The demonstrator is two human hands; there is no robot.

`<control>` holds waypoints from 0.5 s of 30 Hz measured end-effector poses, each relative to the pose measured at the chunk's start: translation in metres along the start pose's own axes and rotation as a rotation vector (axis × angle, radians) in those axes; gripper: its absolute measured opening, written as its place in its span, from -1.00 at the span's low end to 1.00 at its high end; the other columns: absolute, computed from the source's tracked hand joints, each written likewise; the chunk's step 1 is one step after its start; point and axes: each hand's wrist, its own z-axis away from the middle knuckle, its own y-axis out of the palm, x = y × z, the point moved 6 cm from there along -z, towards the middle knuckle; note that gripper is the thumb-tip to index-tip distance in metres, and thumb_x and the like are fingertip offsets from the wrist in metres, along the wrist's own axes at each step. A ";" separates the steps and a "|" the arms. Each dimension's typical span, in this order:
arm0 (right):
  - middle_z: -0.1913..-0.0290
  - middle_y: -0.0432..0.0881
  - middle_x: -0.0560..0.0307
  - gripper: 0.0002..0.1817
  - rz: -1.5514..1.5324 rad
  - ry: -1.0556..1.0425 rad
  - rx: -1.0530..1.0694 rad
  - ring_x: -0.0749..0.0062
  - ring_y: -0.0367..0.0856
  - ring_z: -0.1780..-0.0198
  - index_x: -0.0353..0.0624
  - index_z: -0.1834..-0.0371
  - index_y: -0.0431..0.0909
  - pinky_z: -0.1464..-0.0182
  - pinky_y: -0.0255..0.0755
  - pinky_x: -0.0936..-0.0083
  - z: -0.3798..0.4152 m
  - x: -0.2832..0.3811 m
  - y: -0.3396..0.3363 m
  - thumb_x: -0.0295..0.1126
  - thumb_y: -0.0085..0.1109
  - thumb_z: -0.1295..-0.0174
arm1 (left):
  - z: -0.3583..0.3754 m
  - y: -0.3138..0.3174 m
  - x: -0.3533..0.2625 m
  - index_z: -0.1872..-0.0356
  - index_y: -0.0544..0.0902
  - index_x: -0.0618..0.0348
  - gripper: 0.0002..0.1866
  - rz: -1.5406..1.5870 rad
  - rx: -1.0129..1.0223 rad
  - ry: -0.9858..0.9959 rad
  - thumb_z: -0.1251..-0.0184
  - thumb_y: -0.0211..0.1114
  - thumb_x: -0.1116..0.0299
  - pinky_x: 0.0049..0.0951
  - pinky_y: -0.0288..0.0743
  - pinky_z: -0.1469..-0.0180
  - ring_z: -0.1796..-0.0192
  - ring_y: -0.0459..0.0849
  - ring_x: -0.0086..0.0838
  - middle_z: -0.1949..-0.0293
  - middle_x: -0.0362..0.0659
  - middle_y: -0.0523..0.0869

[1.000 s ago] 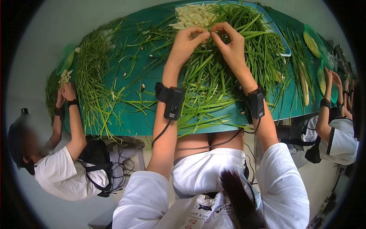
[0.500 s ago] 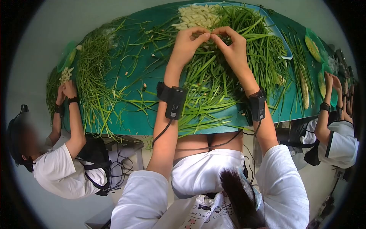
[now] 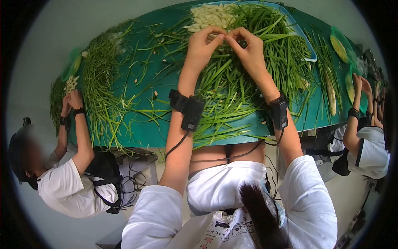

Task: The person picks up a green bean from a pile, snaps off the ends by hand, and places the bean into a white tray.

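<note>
My left hand [image 3: 203, 47] and my right hand [image 3: 248, 50] meet fingertip to fingertip over the heap of long green stalks [image 3: 226, 83]. Thumb and forefinger of each hand are pinched together; whatever small thing lies between them is too hidden to name. Just beyond my fingers, pale peeled pieces [image 3: 211, 15] are piled on a blue-rimmed tray [image 3: 309, 43], beside more green stalks. Loose stalks spread from under my hands to the near table edge.
A green table [image 3: 145, 135] carries another stalk heap [image 3: 99, 74] at left and a corn-like ear [image 3: 331, 93] at right. Green baskets [image 3: 340, 43] stand at the right. Co-workers [image 3: 72, 178] sit on both sides, their hands at the table. Black cables hang from my wristbands.
Both my hands have shifted very slightly to the left and stay pinched together. The view has moved a little; the heaps look unchanged.
</note>
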 end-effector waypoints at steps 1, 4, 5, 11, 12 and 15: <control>0.41 0.62 0.08 -0.85 0.000 -0.002 0.001 0.42 0.54 0.39 -0.31 0.30 0.56 0.33 0.42 0.52 0.000 0.001 0.002 -0.44 0.25 -0.17 | 0.000 0.000 0.000 0.15 0.61 0.29 -0.80 -0.001 -0.002 0.001 -0.36 0.23 0.34 -0.57 0.41 0.21 0.31 0.53 -0.65 0.32 -0.28 0.63; 0.42 0.60 0.09 -0.83 0.027 -0.067 -0.027 0.44 0.53 0.41 -0.29 0.26 0.53 0.33 0.42 0.54 0.001 0.004 0.001 -0.44 0.26 -0.15 | 0.001 -0.004 -0.002 0.22 0.64 0.25 -0.84 0.093 -0.116 -0.005 -0.30 0.26 0.37 -0.51 0.44 0.29 0.38 0.59 -0.58 0.34 -0.22 0.70; 0.42 0.60 0.09 -0.82 0.010 -0.093 -0.031 0.46 0.54 0.39 -0.28 0.24 0.52 0.33 0.42 0.55 0.000 0.003 0.001 -0.45 0.27 -0.15 | 0.001 -0.003 -0.003 0.22 0.63 0.26 -0.83 0.101 -0.109 0.004 -0.31 0.25 0.36 -0.51 0.45 0.28 0.37 0.59 -0.58 0.34 -0.21 0.70; 0.38 0.62 0.09 -0.79 -0.028 -0.075 -0.012 0.43 0.60 0.32 -0.27 0.17 0.49 0.27 0.45 0.54 0.001 0.004 0.002 -0.49 0.25 -0.14 | 0.002 -0.007 -0.003 0.20 0.61 0.29 -0.79 -0.022 -0.038 0.003 -0.34 0.25 0.33 -0.53 0.42 0.24 0.34 0.54 -0.60 0.36 -0.24 0.64; 0.36 0.63 0.09 -0.79 -0.025 -0.068 -0.022 0.41 0.62 0.31 -0.27 0.17 0.49 0.24 0.46 0.53 0.001 0.004 0.001 -0.50 0.25 -0.14 | 0.002 -0.009 -0.001 0.19 0.60 0.30 -0.77 -0.025 -0.041 -0.019 -0.36 0.24 0.31 -0.57 0.37 0.22 0.33 0.48 -0.64 0.37 -0.29 0.59; 0.34 0.64 0.09 -0.80 -0.008 -0.099 -0.057 0.38 0.63 0.30 -0.27 0.18 0.49 0.19 0.47 0.51 -0.001 0.007 -0.003 -0.50 0.25 -0.15 | 0.001 -0.010 -0.001 0.20 0.60 0.32 -0.76 0.045 -0.076 -0.016 -0.35 0.26 0.29 -0.58 0.35 0.24 0.34 0.45 -0.65 0.38 -0.30 0.57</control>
